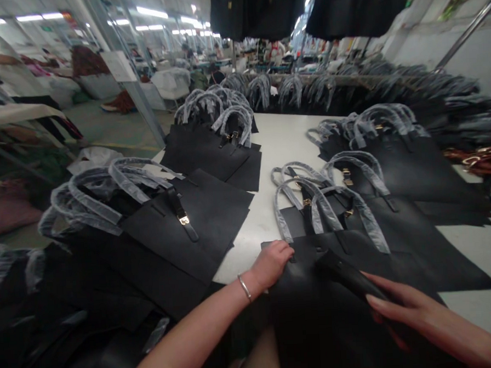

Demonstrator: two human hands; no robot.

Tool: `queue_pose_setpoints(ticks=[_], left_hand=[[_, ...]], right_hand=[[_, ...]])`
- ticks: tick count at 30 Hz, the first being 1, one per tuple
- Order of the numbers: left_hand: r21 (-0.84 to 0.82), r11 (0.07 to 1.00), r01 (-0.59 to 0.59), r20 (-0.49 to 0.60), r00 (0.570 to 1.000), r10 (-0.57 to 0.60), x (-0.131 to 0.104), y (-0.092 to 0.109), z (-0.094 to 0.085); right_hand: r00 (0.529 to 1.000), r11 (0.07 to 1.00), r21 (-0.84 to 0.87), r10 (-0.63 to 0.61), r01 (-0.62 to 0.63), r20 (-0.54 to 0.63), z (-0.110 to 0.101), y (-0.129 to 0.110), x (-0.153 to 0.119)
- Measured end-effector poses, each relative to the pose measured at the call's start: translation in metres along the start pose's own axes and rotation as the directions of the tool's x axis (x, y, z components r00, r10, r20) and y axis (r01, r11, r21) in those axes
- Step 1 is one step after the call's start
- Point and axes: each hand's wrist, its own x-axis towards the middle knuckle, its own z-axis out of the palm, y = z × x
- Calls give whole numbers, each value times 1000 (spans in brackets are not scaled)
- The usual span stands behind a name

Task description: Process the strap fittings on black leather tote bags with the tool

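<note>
Fingers of the left hand (273,264) are clamped on the top corner of a black panel (314,317), down at the near side of the white table (284,143). Right hand (400,302) is closed around some long dark thing (347,275), tip over the panel, can't tell if touching. Plastic-wrapped handles (369,221) sit just behind.

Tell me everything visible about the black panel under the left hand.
The black panel looks like smooth leather with a dull sheen. Its far edge is straight, with a small mark near it and plastic-wrapped handles just beyond. The left hand grips it near the far left corner. The right hand holds a long black object over it; contact is unclear. Its near part is lost in shadow.
</note>
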Motion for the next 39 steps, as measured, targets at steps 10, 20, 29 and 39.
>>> queue_pose_setpoints(ticks=[10, 20, 29, 39], left_hand=[[202, 749, -631, 359, 760, 542, 49, -25, -20], [152, 649, -745, 396, 648, 651, 61, -32, -22], [281, 637, -718, 413, 690, 595, 59, -24, -21], [-24, 973, -228, 326, 918, 223, 56, -20, -18]], right_hand=[[1000, 997, 68, 24, -23, -12, 10, 5, -16], [999, 995, 101, 19, -14, -42, 9, 7, -15], [998, 991, 121, -57, 56, -2, 11, 11, -4], [995, 988, 121, -97, 98, -12, 22, 3, 8]])
